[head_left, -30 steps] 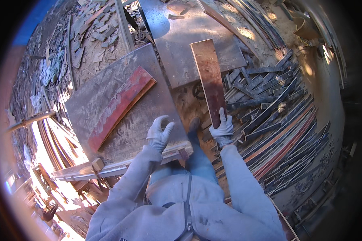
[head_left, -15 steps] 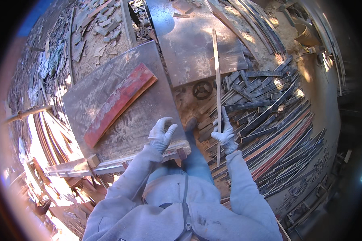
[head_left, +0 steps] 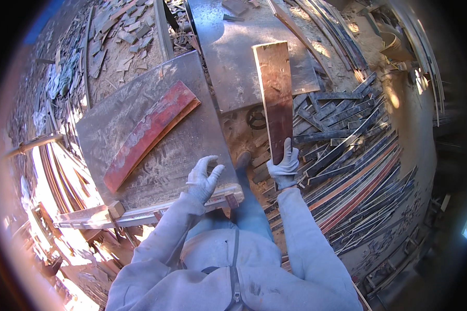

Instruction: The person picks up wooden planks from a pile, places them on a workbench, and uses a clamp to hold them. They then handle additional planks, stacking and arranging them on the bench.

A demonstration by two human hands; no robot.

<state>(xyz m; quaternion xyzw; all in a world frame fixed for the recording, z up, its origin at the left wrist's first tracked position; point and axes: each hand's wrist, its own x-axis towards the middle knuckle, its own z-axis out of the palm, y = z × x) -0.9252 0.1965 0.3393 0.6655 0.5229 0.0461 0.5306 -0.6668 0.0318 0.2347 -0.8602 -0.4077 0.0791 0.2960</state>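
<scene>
My right hand (head_left: 284, 167), in a white knit glove, is closed round the near end of a reddish-brown wooden board (head_left: 276, 88). The board points away from me with its broad face up, paler at the far end. My gloved left hand (head_left: 204, 180) is empty, fingers apart and curved, over the near right part of a dusty metal table (head_left: 187, 140). On that table a curved board with worn red paint (head_left: 149, 136) lies slantwise, left of and beyond my left hand.
A long straight rail (head_left: 145, 211) runs along the table's near edge. Beyond stands a second metal table (head_left: 233, 67), with a handwheel (head_left: 256, 117) below it. Dark wood strips (head_left: 347, 171) are heaped at right. Scraps (head_left: 129, 36) litter the far left ground.
My right hand has turned the board from its narrow edge to its broad face and moved slightly left. My left hand has shifted slightly left and nearer, still empty.
</scene>
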